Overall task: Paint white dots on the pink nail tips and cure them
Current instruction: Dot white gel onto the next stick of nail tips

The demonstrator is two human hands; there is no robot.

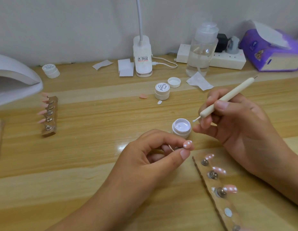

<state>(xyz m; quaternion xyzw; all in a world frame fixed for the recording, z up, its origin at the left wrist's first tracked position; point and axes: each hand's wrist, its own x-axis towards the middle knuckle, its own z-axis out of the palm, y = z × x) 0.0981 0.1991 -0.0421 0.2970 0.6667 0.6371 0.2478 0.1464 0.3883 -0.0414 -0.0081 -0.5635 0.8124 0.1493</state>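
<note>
My left hand [158, 154] pinches a small holder carrying a pink nail tip [188, 144] that bears a few white dots. My right hand [231, 117] grips a cream dotting pen [226, 99]; its metal point, loaded with white, hovers just right of the open white gel jar [181, 127]. A brown strip [216, 194] at lower right carries pink dotted tips [230, 188]. A second strip [50, 115] at the left holds plain pink tips. The white curing lamp [13, 79] sits at the far left.
A closed gel jar [162, 91] and a loose lid [174, 82] lie mid-table, with a loose pink tip [143, 96] near them. At the back stand a desk lamp base [142, 57], a clear pump bottle [201, 49], a power strip [228, 59] and a purple tissue box [269, 49].
</note>
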